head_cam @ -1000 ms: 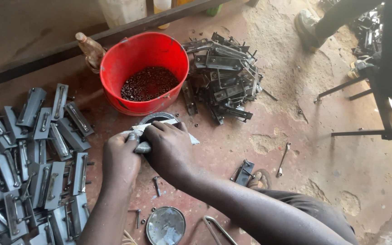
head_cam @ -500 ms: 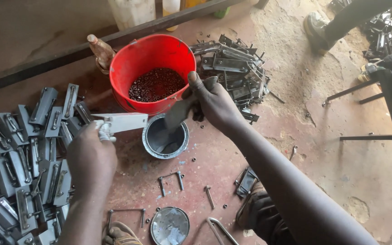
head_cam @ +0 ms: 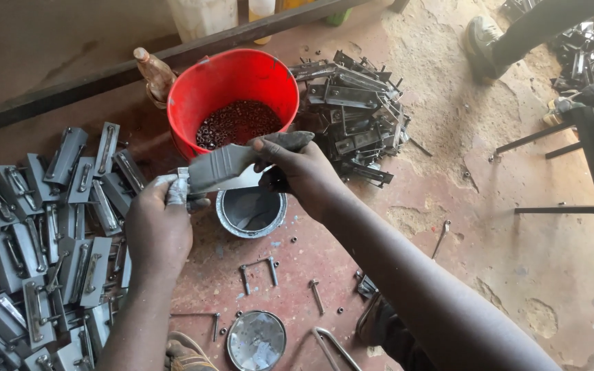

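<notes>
Looking down from my head camera, nearest to me I see a round shiny tin lid (head_cam: 256,339) lying on the reddish concrete floor (head_cam: 393,199), with loose grey bolts (head_cam: 258,269) scattered just beyond it. To the left, a spread of grey painted metal latch plates (head_cam: 42,227) covers the ground. Above the bolts stands a small round tin of grey paint (head_cam: 251,211). Over that tin, both hands meet on one flat grey-painted metal plate (head_cam: 223,167), held roughly level. My left hand (head_cam: 161,223) is closed around the plate's near end, fingers wrapped tight and smeared with grey. My right hand (head_cam: 298,168) pinches the far end, and its fingertips are grey too. Just behind the plate sits a red plastic bucket (head_cam: 234,89) holding small dark pieces. Right of the bucket is a heap of bare dark metal latches (head_cam: 355,113). Farthest off, another person's shoe (head_cam: 484,38) rests on the sandy ground.
</notes>
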